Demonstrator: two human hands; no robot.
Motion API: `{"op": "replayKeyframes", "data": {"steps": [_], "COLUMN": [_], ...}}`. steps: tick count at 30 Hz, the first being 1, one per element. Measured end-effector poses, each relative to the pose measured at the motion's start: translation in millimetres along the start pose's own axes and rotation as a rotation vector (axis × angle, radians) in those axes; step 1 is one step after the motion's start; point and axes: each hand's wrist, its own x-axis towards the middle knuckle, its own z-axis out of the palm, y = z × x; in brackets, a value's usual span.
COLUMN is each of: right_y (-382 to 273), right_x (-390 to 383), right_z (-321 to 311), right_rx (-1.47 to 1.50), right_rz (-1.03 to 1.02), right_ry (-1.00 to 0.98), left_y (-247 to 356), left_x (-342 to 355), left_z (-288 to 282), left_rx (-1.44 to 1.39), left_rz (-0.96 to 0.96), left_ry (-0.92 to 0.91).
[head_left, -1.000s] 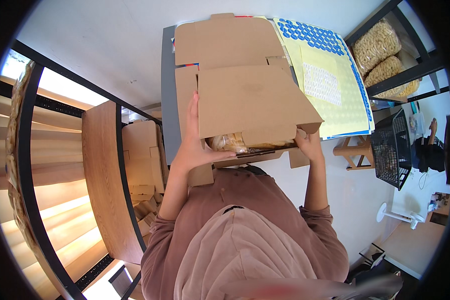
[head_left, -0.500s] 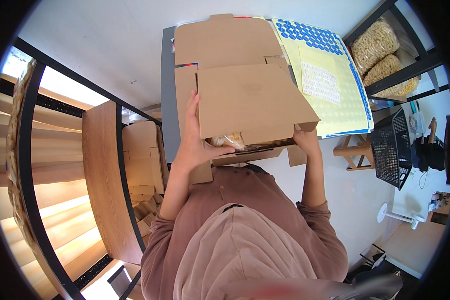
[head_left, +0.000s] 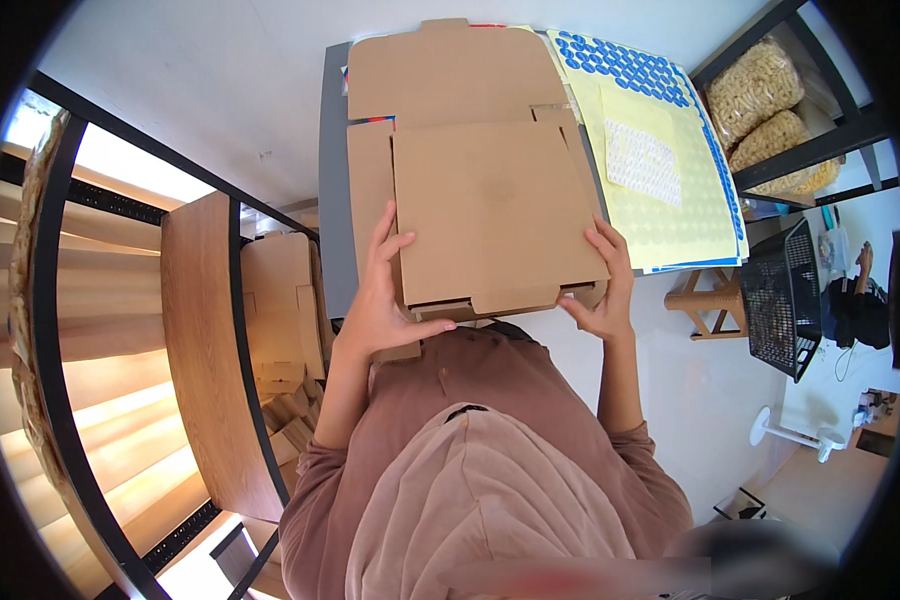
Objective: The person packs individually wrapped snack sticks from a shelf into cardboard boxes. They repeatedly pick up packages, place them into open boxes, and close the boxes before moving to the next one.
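Note:
A brown cardboard box (head_left: 500, 205) sits in front of me at the near edge of a grey table (head_left: 339, 190). Its top panel lies flat over the inside, hiding the contents, and a wide flap (head_left: 450, 75) stretches out behind. My left hand (head_left: 378, 295) clasps the left side near the front corner, fingers along the side and thumb under the front edge. On the opposite side, my right hand (head_left: 606, 285) grips the front right corner, fingertips on the top edge and thumb low at the front. A tab (head_left: 515, 299) shows at the front edge.
Yellow sheets with blue round stickers (head_left: 625, 70) lie to the box's right. Bags of pale snacks (head_left: 755, 95) fill a rack at far right, above a black plastic crate (head_left: 785, 300) and a wooden stool (head_left: 708, 302). At left, a black-framed shelf (head_left: 215, 350) stands beside cardboard boxes (head_left: 278, 290).
The top panel has come down at its front right, covering the clear-wrapped item that showed at the front. My right hand has shifted up onto the corner; my left thumb has moved out of the opening.

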Motion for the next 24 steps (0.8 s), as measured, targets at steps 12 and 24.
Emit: {"op": "replayKeyframes", "data": {"steps": [12,24], "right_y": [-4,0], "right_x": [-7,-13], "right_z": [19,17], "right_rx": [0.054,0.013], "right_rz": [0.007,0.017], "right_ry": [0.100,0.027], "left_y": [2,10], "left_x": [-5,-8], "left_z": [27,26], "left_rx": [0.003,0.077], "left_rz": [-0.095,-0.108], "left_ry": [0.233,0.213]}}
